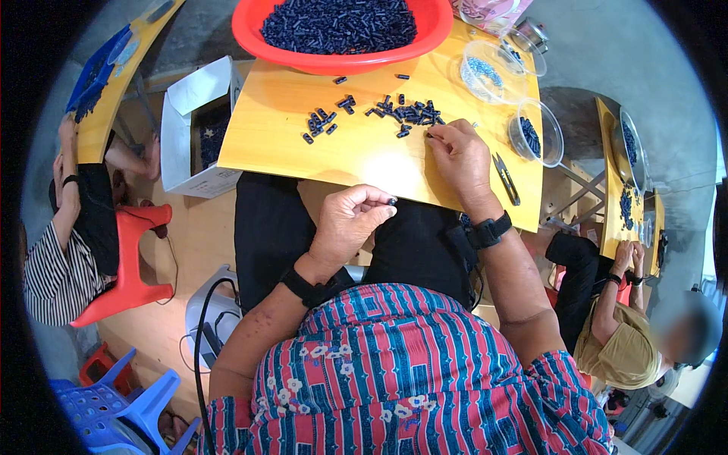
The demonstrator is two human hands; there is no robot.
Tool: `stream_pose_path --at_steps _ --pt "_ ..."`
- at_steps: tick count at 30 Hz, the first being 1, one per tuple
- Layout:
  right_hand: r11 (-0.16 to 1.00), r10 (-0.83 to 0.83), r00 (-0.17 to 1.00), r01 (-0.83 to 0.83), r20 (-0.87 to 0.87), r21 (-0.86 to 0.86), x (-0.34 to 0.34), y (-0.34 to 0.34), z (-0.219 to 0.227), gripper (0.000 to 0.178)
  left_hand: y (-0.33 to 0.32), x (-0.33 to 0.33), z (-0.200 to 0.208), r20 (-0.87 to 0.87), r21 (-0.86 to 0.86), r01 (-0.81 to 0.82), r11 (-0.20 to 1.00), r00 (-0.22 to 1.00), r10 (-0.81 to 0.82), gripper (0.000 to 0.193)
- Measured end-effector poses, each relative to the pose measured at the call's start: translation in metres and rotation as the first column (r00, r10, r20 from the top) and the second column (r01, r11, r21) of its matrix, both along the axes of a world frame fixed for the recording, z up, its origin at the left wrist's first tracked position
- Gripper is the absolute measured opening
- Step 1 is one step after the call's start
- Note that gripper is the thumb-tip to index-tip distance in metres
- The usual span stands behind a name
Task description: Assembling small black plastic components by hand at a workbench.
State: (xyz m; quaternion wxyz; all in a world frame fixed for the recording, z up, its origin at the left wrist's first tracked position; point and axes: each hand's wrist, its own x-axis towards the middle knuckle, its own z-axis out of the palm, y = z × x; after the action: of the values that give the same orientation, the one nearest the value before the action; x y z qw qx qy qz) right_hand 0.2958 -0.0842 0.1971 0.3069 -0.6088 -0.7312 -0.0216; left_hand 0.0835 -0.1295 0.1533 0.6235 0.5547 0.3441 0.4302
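Note:
My left hand (345, 224) is closed just off the table's near edge, with a small dark cylindrical piece (392, 202) pinched between thumb and forefinger. Over the table my right hand (461, 159) is closed too. A bit of something dark shows at its fingertips, most likely another such piece, though the fingers cover most of it. Beside those fingertips lies a loose heap of dark blue cylindrical pieces (413, 114). A smaller group of the same pieces (320, 123) is scattered to its left. Black thread snips (506, 180) rest to the right of my right hand.
At the table's (280, 152) far side stands a red basin (243, 34) full of dark pieces. Clear tubs (557, 135) hold dark pieces and light blue bits. An open white carton (176, 136) sits left. Co-workers sit at side tables; a red stool (129, 265) and blue chair (152, 402) stand left.

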Motion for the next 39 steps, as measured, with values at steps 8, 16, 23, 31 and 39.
stream_pose_path --at_steps 8,16,23,31,39 --pt "0.998 0.066 0.994 -0.065 0.086 -0.017 -0.007 0.002 -0.027 0.009 -0.006 -0.007 -0.016 -0.004 -0.037 -0.05 0.998 0.999 0.05 0.011" --pt "0.988 0.101 0.982 -0.08 0.157 -0.131 -0.015 -0.003 -0.054 0.011 -0.008 -0.018 -0.037 0.069 -0.099 -0.076 0.992 0.994 0.083 0.012" --pt "0.945 0.138 0.853 -0.265 -0.503 -0.191 -0.03 -0.024 -0.068 0.019 -0.011 -0.03 -0.05 0.098 -0.08 -0.042 0.996 0.994 0.049 0.016" --pt "0.741 -0.171 0.341 -0.574 -0.924 -0.349 -0.056 -0.052 -0.059 0.021 -0.013 -0.034 -0.054 0.046 -0.065 -0.085 0.994 0.995 0.088 0.014" --pt "0.71 -0.258 0.235 -0.612 -0.937 -0.349 -0.065 -0.057 -0.079 0.023 -0.014 -0.034 -0.057 0.063 -0.044 -0.123 0.991 0.99 0.126 0.011"
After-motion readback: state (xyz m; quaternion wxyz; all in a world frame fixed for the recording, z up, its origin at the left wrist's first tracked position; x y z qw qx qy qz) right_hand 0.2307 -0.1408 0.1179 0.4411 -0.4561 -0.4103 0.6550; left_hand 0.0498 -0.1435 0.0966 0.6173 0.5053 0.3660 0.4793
